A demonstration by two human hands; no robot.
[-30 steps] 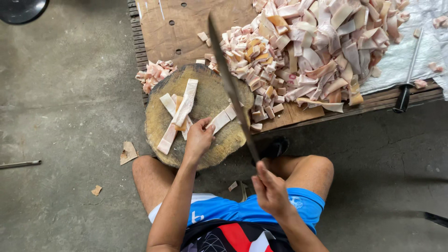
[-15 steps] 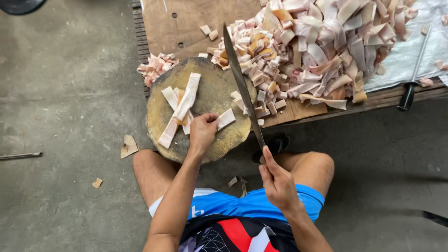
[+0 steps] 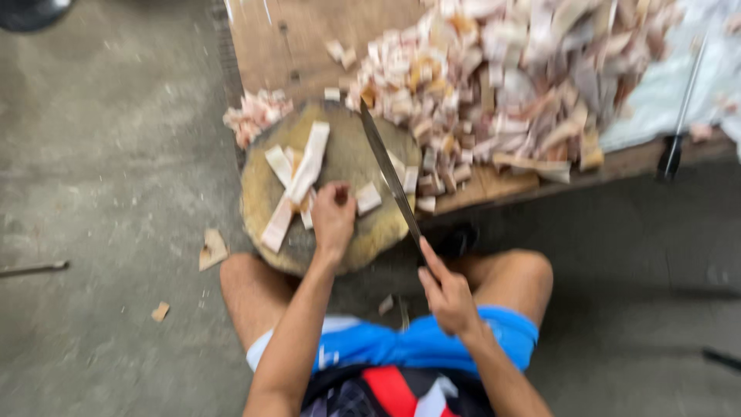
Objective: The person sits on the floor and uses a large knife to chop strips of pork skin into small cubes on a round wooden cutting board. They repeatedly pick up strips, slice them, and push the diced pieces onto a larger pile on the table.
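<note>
1. While the long, dark-bladed knife (image 3: 388, 171) slants across the round, worn wooden chopping block (image 3: 266, 181), the left hand (image 3: 333, 218) sits on the block just beside it, fingers curled down onto the pale, strip-cut pieces of meat and fat (image 3: 302, 171). A chop that drifts left can meet those fingers, because hand and edge are so near each other.
2. Since the right hand (image 3: 449, 296) is closed round the knife's handle low over the lap, with the blade reaching far forward, the grip is a long way from the cutting point. I judge that a greasy handle could turn in that fist and send the blade off line.
3. Because the strips lie loose and crossed on the block, one can slide under the blade, so the cut skids instead of biting.
4. Given that the block rests low between the person's bare knees (image 3: 515, 274), a glancing stroke or a dropped knife could reach a leg.
5. As the big heap of cut pink-and-white pieces (image 3: 502, 85) crowds the edge of the low wooden table (image 3: 266, 38) right behind the block, pieces can tumble onto the block or the grey concrete floor (image 3: 100, 154), where scraps lie.
6. Seeing the whole view smeared by motion, I cannot tell exactly how far the edge stands from the fingertips.
</note>
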